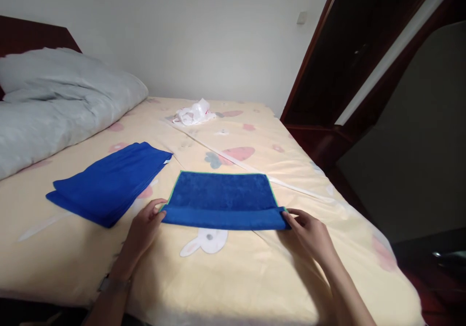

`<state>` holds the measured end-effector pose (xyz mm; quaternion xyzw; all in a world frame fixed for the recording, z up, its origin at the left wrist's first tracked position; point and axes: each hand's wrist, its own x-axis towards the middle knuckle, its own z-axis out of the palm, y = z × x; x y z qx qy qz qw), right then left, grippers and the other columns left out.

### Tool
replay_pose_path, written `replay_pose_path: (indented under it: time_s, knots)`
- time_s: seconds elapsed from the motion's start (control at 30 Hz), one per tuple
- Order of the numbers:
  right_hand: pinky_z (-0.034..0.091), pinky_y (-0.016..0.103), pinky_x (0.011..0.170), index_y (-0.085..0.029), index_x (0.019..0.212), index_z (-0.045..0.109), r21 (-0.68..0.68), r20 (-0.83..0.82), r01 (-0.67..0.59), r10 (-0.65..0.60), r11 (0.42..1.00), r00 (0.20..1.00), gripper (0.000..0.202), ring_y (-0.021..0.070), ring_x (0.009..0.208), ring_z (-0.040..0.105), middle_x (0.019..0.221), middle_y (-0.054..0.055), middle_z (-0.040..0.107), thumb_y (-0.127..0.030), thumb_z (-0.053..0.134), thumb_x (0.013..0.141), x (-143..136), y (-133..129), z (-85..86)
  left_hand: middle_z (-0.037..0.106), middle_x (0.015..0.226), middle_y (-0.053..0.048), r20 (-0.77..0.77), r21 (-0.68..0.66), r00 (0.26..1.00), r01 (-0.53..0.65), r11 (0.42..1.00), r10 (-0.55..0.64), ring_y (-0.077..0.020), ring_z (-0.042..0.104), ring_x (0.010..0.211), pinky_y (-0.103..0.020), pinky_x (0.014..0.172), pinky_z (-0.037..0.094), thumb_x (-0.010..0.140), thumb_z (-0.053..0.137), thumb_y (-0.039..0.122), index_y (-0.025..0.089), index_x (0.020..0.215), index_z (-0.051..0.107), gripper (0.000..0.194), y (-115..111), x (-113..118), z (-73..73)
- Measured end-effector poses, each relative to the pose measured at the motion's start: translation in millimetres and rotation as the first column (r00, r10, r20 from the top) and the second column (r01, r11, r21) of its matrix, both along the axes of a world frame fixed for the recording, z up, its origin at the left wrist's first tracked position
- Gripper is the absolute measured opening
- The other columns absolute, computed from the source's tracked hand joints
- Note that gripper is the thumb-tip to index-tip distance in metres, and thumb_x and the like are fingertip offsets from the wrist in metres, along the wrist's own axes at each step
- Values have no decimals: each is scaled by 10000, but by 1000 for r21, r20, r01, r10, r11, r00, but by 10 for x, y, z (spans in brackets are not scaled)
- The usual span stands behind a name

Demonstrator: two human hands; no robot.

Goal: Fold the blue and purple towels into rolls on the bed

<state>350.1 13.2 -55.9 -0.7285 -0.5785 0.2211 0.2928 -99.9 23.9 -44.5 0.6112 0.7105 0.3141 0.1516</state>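
Note:
A blue towel (224, 190) with green edging lies on the bed in front of me, its near edge folded over in a strip. My left hand (147, 221) pinches the left end of that folded strip, thumb on top. At the opposite end, my right hand (309, 229) grips the right corner between thumb and fingers. To the left lies a folded blue cloth stack (112, 182) with a small white tag, touched by neither hand.
The bed (218, 282) has a cream sheet with rabbit and carrot prints. A crumpled white plastic bag (194, 112) sits near the wall. A grey quilt (69, 93) is heaped at the left, and a dark wooden cabinet (345, 59) stands at the right.

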Motion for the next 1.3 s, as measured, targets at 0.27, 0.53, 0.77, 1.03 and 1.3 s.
replay_pose_path:
  time_s: [0.27, 0.53, 0.77, 1.03, 1.3]
  knots:
    - [497, 444, 780, -189, 1093, 687, 363, 385, -120, -32, 924, 923, 387, 310, 875, 645, 1015, 117, 709, -447, 425, 970, -224, -185, 6, 681, 1084, -124, -499, 307, 864, 252, 918, -70, -291, 626, 1041, -455, 922, 498, 889, 431, 263, 165, 1127, 642, 333, -223, -18, -52]
    - [271, 483, 1175, -148, 1504, 378, 230, 572, -642, 433, 731, 697, 572, 280, 1424, 318, 1547, 83, 364, -458, 439, 1028, -1333, -347, -10, 334, 1593, -39, -640, 25, 599, 642, 767, -481, -258, 343, 1446, -473, 1172, 335, 984, 447, 468, 294, 1531, 304, 592, -396, 846, -71]
    - [273, 479, 1176, -103, 1509, 372, 132, 607, -492, 323, 860, 726, 634, 268, 1438, 305, 1546, 112, 343, -532, 297, 1048, -853, -253, -240, 366, 1567, -82, -612, 30, 678, 534, 845, -407, -273, 367, 1433, -483, 1149, 364, 978, 428, 524, 252, 1542, 288, 641, -284, 348, -330]
    - [253, 465, 1188, -75, 1504, 375, 134, 616, -407, 246, 903, 748, 757, 254, 1442, 298, 1545, 113, 347, -609, 125, 1031, -535, -247, -357, 430, 1524, -122, -608, 103, 734, 450, 887, -302, -276, 404, 1410, -487, 1173, 336, 996, 401, 481, 158, 1496, 387, 596, -274, 214, -435]
    - [225, 506, 1177, -69, 1466, 442, 157, 635, -349, 176, 924, 752, 766, 285, 1428, 324, 1516, 144, 392, -602, 106, 1031, -574, -247, -338, 442, 1515, -122, -659, 132, 709, 440, 888, -252, -265, 410, 1408, -481, 1156, 369, 1002, 400, 453, 160, 1495, 387, 574, -311, 189, -376]
